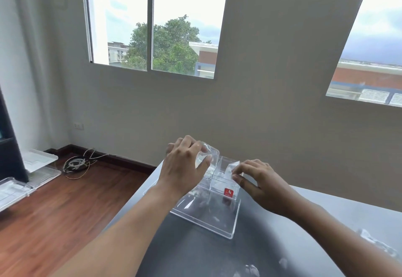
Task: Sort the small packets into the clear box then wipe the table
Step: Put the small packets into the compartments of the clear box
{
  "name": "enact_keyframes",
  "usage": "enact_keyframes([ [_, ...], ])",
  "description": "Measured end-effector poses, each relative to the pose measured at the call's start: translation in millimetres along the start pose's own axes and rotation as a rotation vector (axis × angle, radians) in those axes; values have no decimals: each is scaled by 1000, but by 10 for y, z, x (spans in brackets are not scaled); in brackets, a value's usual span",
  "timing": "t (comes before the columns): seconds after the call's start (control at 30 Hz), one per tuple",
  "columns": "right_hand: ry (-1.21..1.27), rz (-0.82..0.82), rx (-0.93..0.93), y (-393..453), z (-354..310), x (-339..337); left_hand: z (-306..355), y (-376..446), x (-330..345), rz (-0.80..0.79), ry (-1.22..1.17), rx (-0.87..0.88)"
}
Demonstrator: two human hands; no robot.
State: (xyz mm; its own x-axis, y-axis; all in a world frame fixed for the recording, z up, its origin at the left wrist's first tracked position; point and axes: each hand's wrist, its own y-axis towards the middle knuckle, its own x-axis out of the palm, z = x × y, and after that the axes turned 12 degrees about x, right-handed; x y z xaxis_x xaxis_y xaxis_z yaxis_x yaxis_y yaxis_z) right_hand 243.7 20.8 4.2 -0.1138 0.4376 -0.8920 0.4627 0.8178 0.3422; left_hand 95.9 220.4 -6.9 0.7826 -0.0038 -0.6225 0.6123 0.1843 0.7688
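A clear box [219, 218] with inner dividers and a red sticker [228, 192] stands on the grey table [195, 255]. My left hand [185, 168] is over the box's far left part, fingers closed on a small clear packet [210, 153]. My right hand [258, 181] is at the box's right rear compartment, pinching another clear packet [231, 168] at its top edge. Several more small clear packets [376, 244] lie on the table at the right and near the front edge [252, 270].
The table's left edge runs diagonally beside a wooden floor [65, 211]. On the floor lie a coil of cables [76, 163] and clear plastic trays [41, 163]. A wall with two windows stands behind the table.
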Motion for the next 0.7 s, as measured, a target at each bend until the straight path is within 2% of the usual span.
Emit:
enact_keyframes([
  [0.17, -59, -36, 5, -25, 11, 6, -58, -48, 56, -223, -104, -37],
  [0.37, -142, -167, -25, 39, -80, 42, -99, -16, 58, -372, -62, -11],
  [0.7, -168, -118, -84, 92, -61, 151, -93, 40, -11, -446, 1, 123],
])
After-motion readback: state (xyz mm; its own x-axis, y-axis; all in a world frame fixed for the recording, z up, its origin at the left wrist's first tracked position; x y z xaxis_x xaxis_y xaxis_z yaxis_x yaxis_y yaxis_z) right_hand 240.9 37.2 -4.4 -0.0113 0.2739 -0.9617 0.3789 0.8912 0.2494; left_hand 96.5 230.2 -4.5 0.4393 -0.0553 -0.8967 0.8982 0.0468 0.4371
